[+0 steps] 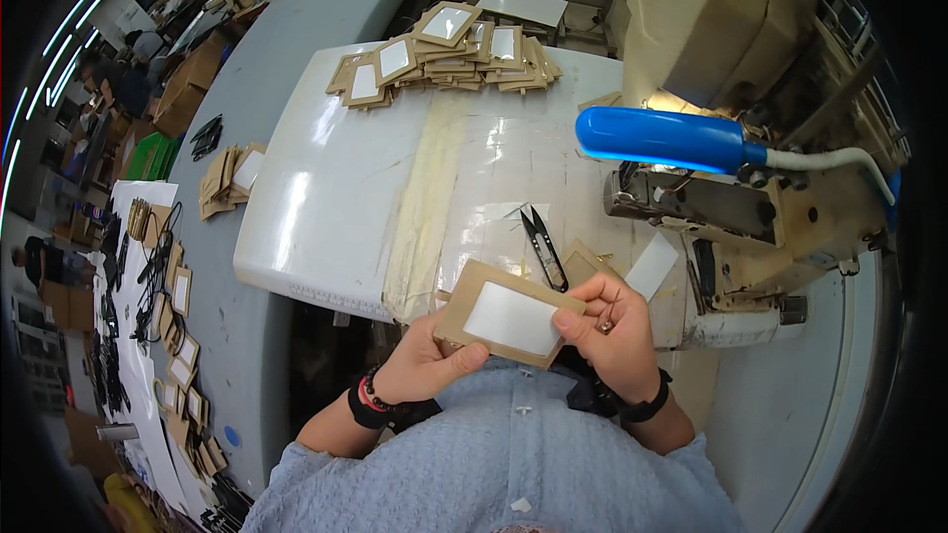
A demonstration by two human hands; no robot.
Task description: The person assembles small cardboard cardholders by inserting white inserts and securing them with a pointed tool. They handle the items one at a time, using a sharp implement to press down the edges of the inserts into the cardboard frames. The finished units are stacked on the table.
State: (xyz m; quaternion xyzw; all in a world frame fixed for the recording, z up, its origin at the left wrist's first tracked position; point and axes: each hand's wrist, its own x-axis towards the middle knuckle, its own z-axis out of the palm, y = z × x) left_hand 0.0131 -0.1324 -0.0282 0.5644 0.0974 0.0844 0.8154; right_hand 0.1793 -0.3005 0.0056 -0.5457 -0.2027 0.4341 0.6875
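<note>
Between both hands, close to my body, is a tan badge holder [454,321] with a white card [513,319] showing in its window. My left hand [427,360] grips its lower left side, thumb on the front. At its right edge my right hand [614,331] pinches it between thumb and fingers. Just beyond lie black thread snips [543,249], blades pointing away. Another tan holder [585,265] sits beside them, partly hidden by my right hand. A loose white card [652,266] rests to its right.
A sewing machine [711,199] with a blue lamp [662,136] stands at the right. Tan holders are heaped [444,54] at the worktop's far edge. A smaller stack [225,181] lies on the grey table [326,20]. More holders and black cords lie far left; people are in the background.
</note>
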